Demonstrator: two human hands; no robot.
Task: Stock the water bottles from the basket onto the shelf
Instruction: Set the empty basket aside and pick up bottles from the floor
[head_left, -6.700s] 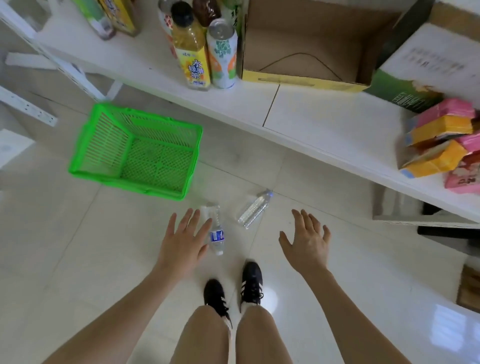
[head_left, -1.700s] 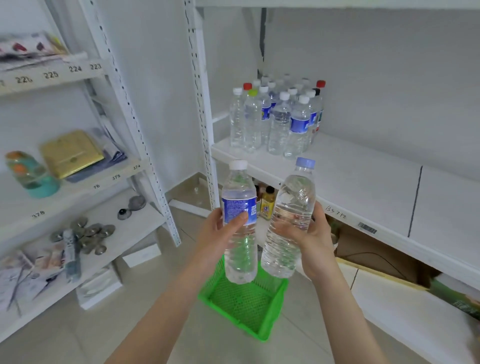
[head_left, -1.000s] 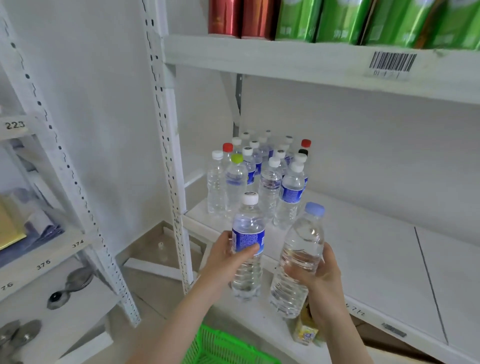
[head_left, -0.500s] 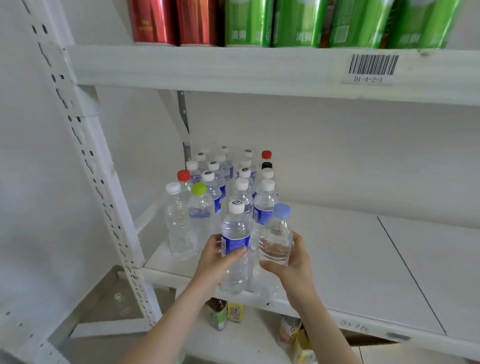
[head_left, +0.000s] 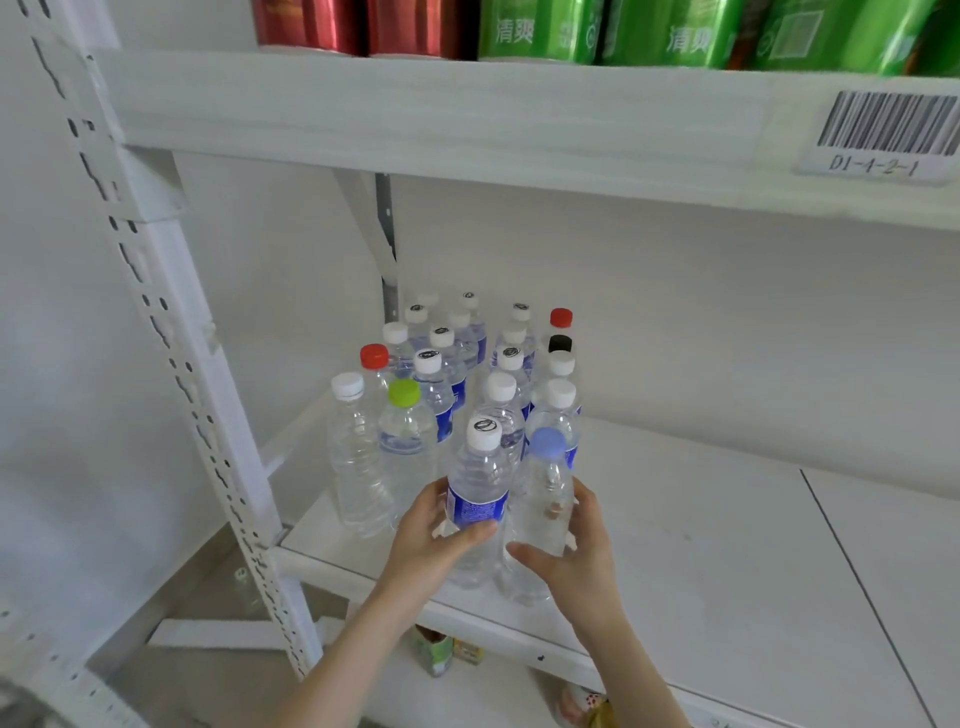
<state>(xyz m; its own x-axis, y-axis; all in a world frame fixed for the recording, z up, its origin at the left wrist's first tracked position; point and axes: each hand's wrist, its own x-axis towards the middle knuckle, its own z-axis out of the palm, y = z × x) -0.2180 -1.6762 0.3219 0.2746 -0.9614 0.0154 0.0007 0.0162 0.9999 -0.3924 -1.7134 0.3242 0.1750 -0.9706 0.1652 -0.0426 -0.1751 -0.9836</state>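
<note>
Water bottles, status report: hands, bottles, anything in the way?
Left hand grips white-capped bottle; right hand grips blue-capped bottle. Both upright at the shelf front. Stocked bottles directly behind.

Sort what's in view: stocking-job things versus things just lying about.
Job: left hand gripping blue-labelled bottle; right hand gripping blue-capped bottle; shelf; stocked bottles.
Lying about: red cans; green cans; barcode label; cartons on the lower shelf.

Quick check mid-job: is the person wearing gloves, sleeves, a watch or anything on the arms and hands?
No. Both the left hand and right hand are bare, without gloves, and no ring shows. The left forearm and right forearm are bare to the frame's bottom edge: no sleeve, watch, band or marking in view.
</note>
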